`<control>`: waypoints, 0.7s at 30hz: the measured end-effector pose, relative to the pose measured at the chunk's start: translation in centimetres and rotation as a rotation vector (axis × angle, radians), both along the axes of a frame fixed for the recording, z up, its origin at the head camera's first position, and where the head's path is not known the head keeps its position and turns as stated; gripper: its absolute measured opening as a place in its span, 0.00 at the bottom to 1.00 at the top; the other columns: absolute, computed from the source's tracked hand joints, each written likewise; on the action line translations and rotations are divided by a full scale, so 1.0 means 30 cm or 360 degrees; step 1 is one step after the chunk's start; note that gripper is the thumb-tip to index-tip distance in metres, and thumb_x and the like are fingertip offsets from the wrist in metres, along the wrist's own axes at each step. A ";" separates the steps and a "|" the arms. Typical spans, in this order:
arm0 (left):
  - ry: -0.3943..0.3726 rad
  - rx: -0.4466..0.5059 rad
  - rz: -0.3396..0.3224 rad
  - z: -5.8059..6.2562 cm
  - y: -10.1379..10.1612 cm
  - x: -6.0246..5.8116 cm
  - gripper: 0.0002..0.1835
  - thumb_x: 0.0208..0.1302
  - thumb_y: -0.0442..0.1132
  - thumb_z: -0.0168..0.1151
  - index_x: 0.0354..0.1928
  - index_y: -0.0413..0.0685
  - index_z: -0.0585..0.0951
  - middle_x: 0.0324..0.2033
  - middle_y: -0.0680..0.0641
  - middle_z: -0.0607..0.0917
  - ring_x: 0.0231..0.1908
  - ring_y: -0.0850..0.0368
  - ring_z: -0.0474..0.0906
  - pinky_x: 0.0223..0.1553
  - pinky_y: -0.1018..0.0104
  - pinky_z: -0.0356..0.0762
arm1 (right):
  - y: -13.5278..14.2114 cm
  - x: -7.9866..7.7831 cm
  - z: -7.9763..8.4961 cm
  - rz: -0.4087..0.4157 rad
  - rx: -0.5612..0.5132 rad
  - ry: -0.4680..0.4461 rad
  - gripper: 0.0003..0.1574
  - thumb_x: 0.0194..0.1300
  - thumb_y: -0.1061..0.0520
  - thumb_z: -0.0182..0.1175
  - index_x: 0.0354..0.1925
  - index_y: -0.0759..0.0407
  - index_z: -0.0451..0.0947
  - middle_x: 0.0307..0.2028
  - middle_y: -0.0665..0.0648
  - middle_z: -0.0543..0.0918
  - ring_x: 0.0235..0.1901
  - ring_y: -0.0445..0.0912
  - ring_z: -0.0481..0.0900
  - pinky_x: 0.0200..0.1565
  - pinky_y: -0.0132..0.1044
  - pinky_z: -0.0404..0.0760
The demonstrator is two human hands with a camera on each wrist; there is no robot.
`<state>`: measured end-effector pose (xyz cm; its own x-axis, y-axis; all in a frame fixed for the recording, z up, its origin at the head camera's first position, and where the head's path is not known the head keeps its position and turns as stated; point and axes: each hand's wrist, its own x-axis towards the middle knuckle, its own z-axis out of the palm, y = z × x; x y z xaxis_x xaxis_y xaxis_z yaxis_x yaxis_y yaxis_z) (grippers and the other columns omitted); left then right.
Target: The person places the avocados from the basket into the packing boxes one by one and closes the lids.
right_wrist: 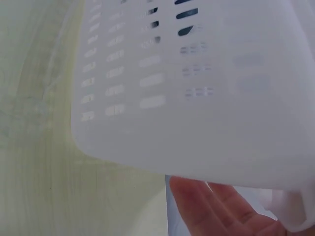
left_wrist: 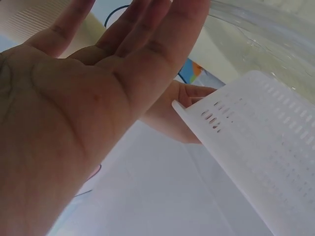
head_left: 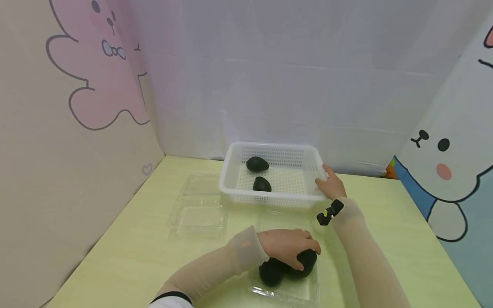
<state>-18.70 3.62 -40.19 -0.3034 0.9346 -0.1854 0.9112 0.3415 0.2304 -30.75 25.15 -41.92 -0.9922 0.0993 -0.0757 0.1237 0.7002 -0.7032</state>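
Observation:
My left hand (head_left: 289, 246) reaches down over a clear plastic clamshell box (head_left: 286, 295), thumb and fingers around a dark avocado (head_left: 308, 259). Beside it in the same box lies another dark avocado (head_left: 271, 273). In the left wrist view the palm (left_wrist: 74, 108) fills the left side and the avocados are out of sight. With my right hand (head_left: 332, 185) I grip the right rim of a white perforated plastic basket (head_left: 269, 197). The right wrist view has those fingers (right_wrist: 202, 201) under the basket's rim. Inside the basket are two dark avocados (head_left: 257, 164).
A second clear clamshell box (head_left: 202, 211) stands opened on the pale yellow table (head_left: 146, 239), left of the basket. The near box's transparent lid (head_left: 286, 216) lies between it and the basket. Behind the basket hangs a white sheet (head_left: 269, 94); cartoon-printed walls flank the table.

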 end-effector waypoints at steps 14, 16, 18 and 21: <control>-0.0106 0.0099 0.0084 -0.015 -0.045 -0.024 0.26 0.60 0.46 0.69 0.61 0.57 0.75 0.54 0.58 0.76 0.53 0.68 0.71 0.53 0.81 0.65 | 0.013 0.001 -0.013 -0.0030 -0.0070 0.0021 0.44 0.71 0.50 0.45 0.77 0.57 0.40 0.66 0.74 0.64 0.57 0.65 0.70 0.51 0.57 0.74; -0.0128 0.0117 0.0105 -0.012 -0.054 -0.027 0.26 0.61 0.46 0.69 0.61 0.57 0.75 0.55 0.58 0.76 0.54 0.68 0.71 0.54 0.81 0.65 | 0.014 -0.002 -0.014 -0.0033 -0.0068 0.0022 0.44 0.71 0.50 0.45 0.77 0.58 0.40 0.66 0.74 0.64 0.58 0.65 0.70 0.51 0.57 0.74; -0.0170 0.0139 0.0131 -0.009 -0.062 -0.032 0.26 0.61 0.46 0.69 0.61 0.56 0.75 0.56 0.58 0.76 0.56 0.68 0.70 0.54 0.81 0.65 | 0.015 -0.006 -0.016 -0.0035 -0.0076 0.0014 0.44 0.71 0.50 0.45 0.77 0.57 0.40 0.66 0.74 0.63 0.58 0.66 0.70 0.52 0.57 0.74; -0.0231 0.0179 0.0181 -0.009 -0.078 -0.038 0.25 0.61 0.46 0.68 0.61 0.55 0.76 0.57 0.57 0.76 0.57 0.68 0.70 0.55 0.80 0.65 | 0.015 -0.008 -0.017 -0.0040 -0.0107 -0.0001 0.44 0.70 0.50 0.45 0.77 0.56 0.40 0.67 0.73 0.62 0.60 0.66 0.69 0.52 0.57 0.74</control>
<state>-19.83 1.29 -40.46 -0.3856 0.9133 -0.1311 0.8229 0.4047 0.3987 -30.98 25.61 -42.42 -0.9893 0.1191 -0.0837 0.1414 0.6480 -0.7484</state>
